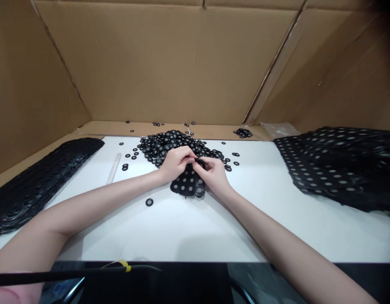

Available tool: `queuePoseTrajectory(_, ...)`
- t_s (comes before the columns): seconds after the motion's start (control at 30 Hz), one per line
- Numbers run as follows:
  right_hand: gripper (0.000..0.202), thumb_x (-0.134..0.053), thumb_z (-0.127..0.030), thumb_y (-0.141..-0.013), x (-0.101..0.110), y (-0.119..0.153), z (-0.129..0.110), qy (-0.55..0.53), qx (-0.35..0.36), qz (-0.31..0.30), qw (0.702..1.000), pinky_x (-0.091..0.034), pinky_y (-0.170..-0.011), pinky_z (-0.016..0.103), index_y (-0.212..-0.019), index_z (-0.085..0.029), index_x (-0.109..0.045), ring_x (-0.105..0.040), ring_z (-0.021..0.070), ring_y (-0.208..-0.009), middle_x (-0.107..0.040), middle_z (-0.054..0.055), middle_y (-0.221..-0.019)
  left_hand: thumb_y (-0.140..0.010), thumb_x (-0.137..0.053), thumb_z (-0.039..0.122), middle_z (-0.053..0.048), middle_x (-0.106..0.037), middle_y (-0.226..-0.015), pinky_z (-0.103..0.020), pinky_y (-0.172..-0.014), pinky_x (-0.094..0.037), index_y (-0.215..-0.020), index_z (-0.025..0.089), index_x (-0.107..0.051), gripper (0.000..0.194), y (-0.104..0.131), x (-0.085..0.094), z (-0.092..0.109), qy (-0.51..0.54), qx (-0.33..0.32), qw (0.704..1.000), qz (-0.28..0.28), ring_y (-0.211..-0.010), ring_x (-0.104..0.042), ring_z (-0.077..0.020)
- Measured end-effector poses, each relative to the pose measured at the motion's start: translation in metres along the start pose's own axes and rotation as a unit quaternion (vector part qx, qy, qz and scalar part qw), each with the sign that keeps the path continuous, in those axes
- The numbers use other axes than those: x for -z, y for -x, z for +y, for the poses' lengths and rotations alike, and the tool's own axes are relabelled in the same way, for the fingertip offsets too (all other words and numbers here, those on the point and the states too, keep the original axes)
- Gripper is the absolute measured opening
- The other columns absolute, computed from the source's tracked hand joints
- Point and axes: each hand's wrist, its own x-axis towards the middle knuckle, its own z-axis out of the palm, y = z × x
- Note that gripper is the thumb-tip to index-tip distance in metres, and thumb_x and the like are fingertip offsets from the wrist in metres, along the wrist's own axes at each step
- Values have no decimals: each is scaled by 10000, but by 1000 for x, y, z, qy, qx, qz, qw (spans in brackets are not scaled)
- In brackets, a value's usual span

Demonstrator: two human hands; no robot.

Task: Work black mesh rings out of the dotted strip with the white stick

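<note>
Jutting nearward from between pinched fingers (188,160), a dotted black sheet (186,183).

— Is it bright?

— Yes, the white table (302,228) is very bright. The light is soft and seems to come from above.

— Any shadows?

— A faint gray one lies near the table's front edge, and a darker one crosses the cardboard wall (328,84) on the right. Past the table's front edge it is mostly dark.

— What shines?

— The black sheet (45,181) on the left has little shiny streaks.

— Is it all clear?

— Not all. The left hand (175,164) and right hand (216,173) look fairly clear, but the little rings (167,143) behind them look smudgy. The top right corner is black and blurry, and the arms (109,207) look stretched near the edges.
</note>
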Motion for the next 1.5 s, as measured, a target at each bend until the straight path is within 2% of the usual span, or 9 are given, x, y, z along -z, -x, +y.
queuePoseTrajectory(0.27, 235, -538, -303, -709, -4, 0, 3, 26, -5, 23, 999, -234, -478, 228, -547, -178, -422, -298, 87, -540, -313, -41, -553, -832, -482, 78, -26, -589, -738, -267, -679, -425, -731, 152, -580, 159, 6, -7, 2, -43, -8, 998, 37, -724, -553, -155)
queuePoseTrajectory(0.67, 262, -534, -316, -699, -6, -2, 5, 42, 1, 29, 999, -232, -478, 233, -526, -188, -384, -293, 89, -530, -306, -43, -531, -843, -458, 90, -25, -576, -740, -275, -686, -425, -732, 161, -558, 166, 8, -9, 3, -67, 21, 997, 34, -732, -544, -160)
queuePoseTrajectory(0.9, 258, -527, -325, -719, -5, -1, 9, 39, 3, 10, 999, -233, -469, 232, -542, -190, -397, -301, 89, -525, -310, -42, -538, -864, -458, 113, -33, -591, -731, -273, -680, -432, -716, 154, -559, 184, 6, -8, 6, -72, 5, 997, 28, -719, -554, -160)
queuePoseTrajectory(1.2, 344, -533, -395, -777, -3, 0, 7, 82, 15, -2, 996, -219, -467, 239, -545, -197, -374, -302, 96, -521, -329, -35, -526, -876, -474, 151, -27, -674, -785, -264, -710, -469, -752, 152, -613, 186, 7, -4, 0, 0, 86, 996, 8, -732, -608, -152)
queuePoseTrajectory(1.5, 352, -507, -367, -787, -4, 1, 2, 132, 35, 14, 990, -218, -476, 250, -529, -203, -331, -292, 94, -500, -322, -38, -488, -866, -493, 141, -30, -671, -779, -256, -697, -460, -739, 146, -617, 177, 9, -4, 3, -2, 85, 996, 23, -736, -609, -155)
